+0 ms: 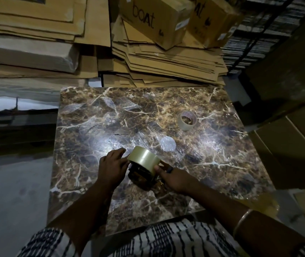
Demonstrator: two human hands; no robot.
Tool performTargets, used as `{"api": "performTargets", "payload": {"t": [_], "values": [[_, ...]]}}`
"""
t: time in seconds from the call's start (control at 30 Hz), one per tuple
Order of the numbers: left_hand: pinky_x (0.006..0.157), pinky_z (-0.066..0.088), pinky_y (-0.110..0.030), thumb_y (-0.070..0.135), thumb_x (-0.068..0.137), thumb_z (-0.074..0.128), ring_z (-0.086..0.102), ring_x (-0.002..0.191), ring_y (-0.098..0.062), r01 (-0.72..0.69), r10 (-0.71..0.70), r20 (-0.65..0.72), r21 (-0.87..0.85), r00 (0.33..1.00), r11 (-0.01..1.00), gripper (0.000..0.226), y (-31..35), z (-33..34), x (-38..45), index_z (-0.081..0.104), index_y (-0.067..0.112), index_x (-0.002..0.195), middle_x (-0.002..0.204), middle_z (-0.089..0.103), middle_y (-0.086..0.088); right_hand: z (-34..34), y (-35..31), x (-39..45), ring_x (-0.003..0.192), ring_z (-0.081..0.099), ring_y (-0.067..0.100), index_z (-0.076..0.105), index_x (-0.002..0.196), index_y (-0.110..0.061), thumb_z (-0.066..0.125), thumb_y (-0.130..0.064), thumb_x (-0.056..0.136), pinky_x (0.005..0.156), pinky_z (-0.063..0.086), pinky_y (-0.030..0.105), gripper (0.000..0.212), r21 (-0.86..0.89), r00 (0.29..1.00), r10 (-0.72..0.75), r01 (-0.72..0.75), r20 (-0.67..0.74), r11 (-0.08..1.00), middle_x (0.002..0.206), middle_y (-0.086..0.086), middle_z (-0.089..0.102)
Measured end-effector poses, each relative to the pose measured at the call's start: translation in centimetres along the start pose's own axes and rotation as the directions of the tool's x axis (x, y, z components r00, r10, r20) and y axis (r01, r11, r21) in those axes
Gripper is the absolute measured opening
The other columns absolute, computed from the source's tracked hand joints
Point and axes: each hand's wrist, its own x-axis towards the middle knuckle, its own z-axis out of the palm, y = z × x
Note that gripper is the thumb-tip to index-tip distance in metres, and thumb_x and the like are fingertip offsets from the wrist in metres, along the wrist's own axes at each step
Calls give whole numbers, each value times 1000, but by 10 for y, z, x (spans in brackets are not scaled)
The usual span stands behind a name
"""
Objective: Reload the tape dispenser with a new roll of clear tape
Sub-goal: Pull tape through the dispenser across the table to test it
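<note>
Both hands work at lower centre of the frame: left hand (113, 168) cups the new roll (144, 158), right hand (174, 178) steadies the dark dispenser (140, 179) beneath; best pressed on squarely, probably with the tape end facing the cutter.

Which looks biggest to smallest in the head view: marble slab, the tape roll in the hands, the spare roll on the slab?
1. marble slab, by far the largest.
2. tape roll in the hands.
3. spare roll, smaller-looking, but it lies farther from the camera, so true sizes may match.
</note>
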Motion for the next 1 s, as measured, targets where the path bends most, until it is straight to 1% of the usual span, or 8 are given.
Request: {"api": "performTargets", "payload": {"t": [0.33,0.43,0.53,0.63,0.7,0.83,0.9,1.0], "values": [[85,47,-42,33,67,74,56,121,-26,55,-53,43,-37,998,998,54,1,-8,-1,69,28,121,139,59,5,-7,-31,26,100,67,32,54,141,-43,-5,-110,43,92,54,44,132,-307,1000,-19,14,-13,952,113,15,72],[83,47,-41,31,66,76,57,120,-25,69,-68,70,-17,995,997,56,2,-10,-1,68,28,121,138,59,5,-9,-36,26,101,67,33,52,143,-38,0,-105,56,90,54,42,122,-345,1000,-25,18,-14,938,115,17,71],[80,48,-41,36,65,69,60,114,-25,55,-55,19,-20,998,998,58,2,-9,-3,68,24,121,133,64,2,-9,-38,27,103,67,33,53,143,-38,-4,-106,50,92,55,44,129,-397,998,-54,43,-17,917,118,17,70],[77,49,-41,43,70,52,62,110,-27,32,-32,-16,-19,999,999,56,2,-10,-3,68,22,119,127,67,-1,-13,-49,25,111,65,36,52,144,-36,14,-93,80,94,53,42,94,-506,996,-84,79,14,859,125,20,67],[79,46,-40,46,81,46,60,114,-25,42,-42,14,20,999,999,44,3,-10,-3,70,33,115,131,63,4,-26,-37,21,115,65,34,50,145,-41,15,-94,79,93,51,42,92,-583,999,-52,51,15,811,129,15,68],[79,43,-37,49,94,46,59,115,-20,28,-28,0,76,1000,997,32,-2,-3,-6,63,50,122,133,61,9,-42,31,-1,91,71,21,65,119,-36,20,-91,82,83,49,32,80,-267,999,-36,31,-15,963,103,9,76],[79,42,-37,49,93,45,59,115,-21,40,-40,-14,74,999,996,33,-2,0,-3,63,51,122,133,61,8,-34,53,-8,81,64,16,57,134,-35,25,-78,94,75,46,28,67,-146,999,19,-23,-30,989,107,13,75],[79,42,-38,48,93,47,59,114,-21,29,-26,-34,72,999,997,34,-1,4,-4,62,51,123,132,62,8,-17,70,-5,69,62,10,59,135,-36,22,-98,74,63,42,25,95,22,994,50,-48,-96,999,94,4,76]]}}
